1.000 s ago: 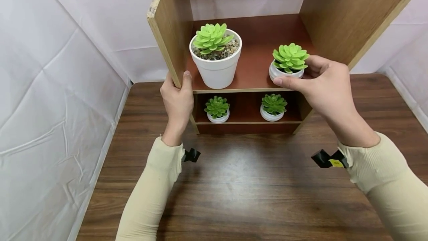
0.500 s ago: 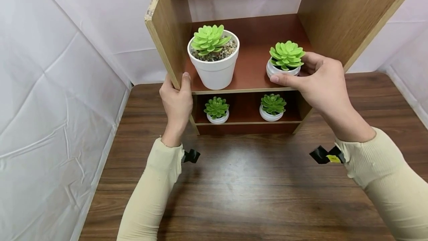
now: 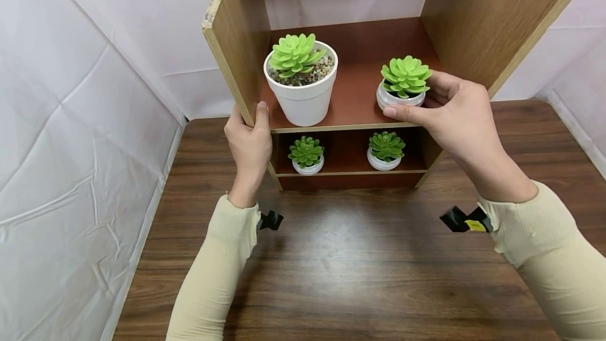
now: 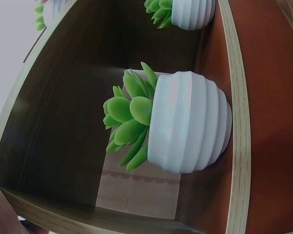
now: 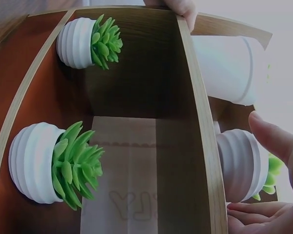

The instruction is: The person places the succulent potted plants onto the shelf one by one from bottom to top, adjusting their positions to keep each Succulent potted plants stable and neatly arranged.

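Note:
With thumb in front and fingers behind, my right hand holds a small potted succulent on the upper shelf, near its right end. Its ribbed white pot shows between thumb and fingers in the right wrist view. My left hand grips the front edge of the left side panel of a wooden shelf unit, thumb on the inner face. Beside that panel stands a larger white pot with a light green succulent and pebbles. Part of the right hand's fingers is hidden behind the small pot.
On the lower shelf stand two small succulents in ribbed white pots, a left one and a right one. The unit rests on a dark wood table. White cloth hangs at the left and behind.
The small potted succulent and my right hand have shifted slightly left and back on the upper shelf. My left hand keeps its grip on the panel.

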The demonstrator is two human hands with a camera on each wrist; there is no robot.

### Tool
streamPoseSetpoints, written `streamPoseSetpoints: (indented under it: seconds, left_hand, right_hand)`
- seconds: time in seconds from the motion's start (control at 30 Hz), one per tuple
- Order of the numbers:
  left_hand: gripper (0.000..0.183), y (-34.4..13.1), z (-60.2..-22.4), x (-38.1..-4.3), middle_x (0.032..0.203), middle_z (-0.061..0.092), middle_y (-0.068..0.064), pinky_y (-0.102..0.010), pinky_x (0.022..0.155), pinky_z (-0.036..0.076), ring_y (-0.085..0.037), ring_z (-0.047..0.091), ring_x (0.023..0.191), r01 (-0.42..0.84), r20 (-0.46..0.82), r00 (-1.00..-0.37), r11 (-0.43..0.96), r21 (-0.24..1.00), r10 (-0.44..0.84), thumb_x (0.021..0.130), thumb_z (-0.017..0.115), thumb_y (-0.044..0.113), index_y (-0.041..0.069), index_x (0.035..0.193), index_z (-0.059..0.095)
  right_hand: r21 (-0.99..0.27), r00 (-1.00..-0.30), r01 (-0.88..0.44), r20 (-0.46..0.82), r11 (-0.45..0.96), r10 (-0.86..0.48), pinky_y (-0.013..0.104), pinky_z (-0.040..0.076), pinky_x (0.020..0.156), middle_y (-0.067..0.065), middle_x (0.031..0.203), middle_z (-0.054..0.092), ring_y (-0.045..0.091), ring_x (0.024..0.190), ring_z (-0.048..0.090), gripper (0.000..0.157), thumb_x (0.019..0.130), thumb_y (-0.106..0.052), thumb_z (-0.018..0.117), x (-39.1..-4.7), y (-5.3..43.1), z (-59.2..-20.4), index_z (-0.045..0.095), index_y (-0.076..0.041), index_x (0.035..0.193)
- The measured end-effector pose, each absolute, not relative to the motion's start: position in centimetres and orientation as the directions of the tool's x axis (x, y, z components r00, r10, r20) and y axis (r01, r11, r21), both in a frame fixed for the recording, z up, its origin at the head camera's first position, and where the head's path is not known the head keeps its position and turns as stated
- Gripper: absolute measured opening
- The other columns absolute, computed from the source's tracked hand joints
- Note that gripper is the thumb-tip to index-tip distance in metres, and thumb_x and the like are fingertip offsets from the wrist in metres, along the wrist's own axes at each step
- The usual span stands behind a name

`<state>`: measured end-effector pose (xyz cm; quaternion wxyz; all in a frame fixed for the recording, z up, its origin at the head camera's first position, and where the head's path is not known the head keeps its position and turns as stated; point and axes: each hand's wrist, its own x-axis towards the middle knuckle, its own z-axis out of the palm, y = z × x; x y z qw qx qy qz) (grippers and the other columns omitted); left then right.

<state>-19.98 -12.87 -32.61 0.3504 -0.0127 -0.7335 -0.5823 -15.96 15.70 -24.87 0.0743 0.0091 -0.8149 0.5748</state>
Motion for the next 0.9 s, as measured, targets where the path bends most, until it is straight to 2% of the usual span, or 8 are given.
streamPoseSetpoints:
  seconds: [0.13,0.27,0.43,0.63,0.9]
  left_hand:
    - [0.014,-12.8,-32.6,-20.0,0.064,0.051,-0.007,-0.029,0.053,0.035,-0.018,0.044,0.055,0.425,0.529,-0.756,0.325,0.845,-0.386,0.094,0.06,0.013,-0.001,0.091,0.063]
    - [0.014,-12.6,-32.5,-20.0,0.065,0.052,-0.007,-0.028,0.053,0.035,-0.018,0.044,0.055,0.421,0.52,-0.762,0.315,0.851,-0.386,0.094,0.06,0.013,-0.001,0.092,0.063]
    - [0.014,-12.5,-32.4,-20.0,0.062,0.049,-0.007,-0.028,0.051,0.033,-0.019,0.042,0.053,0.421,0.514,-0.765,0.302,0.855,-0.388,0.094,0.06,0.013,0.0,0.091,0.063]
    - [0.014,-12.7,-32.6,-20.0,0.061,0.047,-0.007,-0.028,0.049,0.032,-0.016,0.041,0.051,0.425,0.525,-0.756,0.316,0.848,-0.391,0.094,0.06,0.012,0.0,0.088,0.062]
    - [0.014,-12.8,-32.6,-20.0,0.064,0.052,-0.008,-0.028,0.05,0.032,-0.019,0.042,0.052,0.424,0.518,-0.764,0.306,0.852,-0.385,0.095,0.059,0.013,0.0,0.091,0.062]
  right_hand:
    - [-0.946,-0.989,-0.103,0.129,0.308,0.067,0.017,0.046,0.086,0.005,0.12,0.067,0.014,0.112,0.061,0.068,0.072,-0.02,0.09,-15.7,15.9,-24.8,0.061,-0.007,0.133]
    - [-0.941,-0.989,-0.083,0.117,0.327,0.086,0.018,0.045,0.09,0.005,0.129,0.062,0.015,0.118,0.057,0.071,0.073,-0.024,0.089,-15.2,16.3,-24.8,0.059,-0.01,0.136]
    - [-0.943,-0.987,-0.081,0.12,0.322,0.104,0.018,0.044,0.09,0.007,0.138,0.055,0.014,0.123,0.053,0.073,0.075,-0.023,0.088,-14.4,16.6,-24.9,0.055,-0.009,0.139]
    - [-0.935,-0.985,-0.099,0.141,0.34,0.102,0.017,0.043,0.091,0.01,0.139,0.054,0.015,0.127,0.05,0.076,0.076,-0.02,0.087,-13.2,16.7,-25.1,0.051,-0.004,0.141]
    - [-0.868,-0.955,-0.141,0.246,0.475,0.165,0.024,0.033,0.105,0.003,0.135,0.058,0.013,0.128,0.049,0.071,0.077,-0.027,0.086,-11.1,16.7,-25.5,0.056,-0.014,0.14]
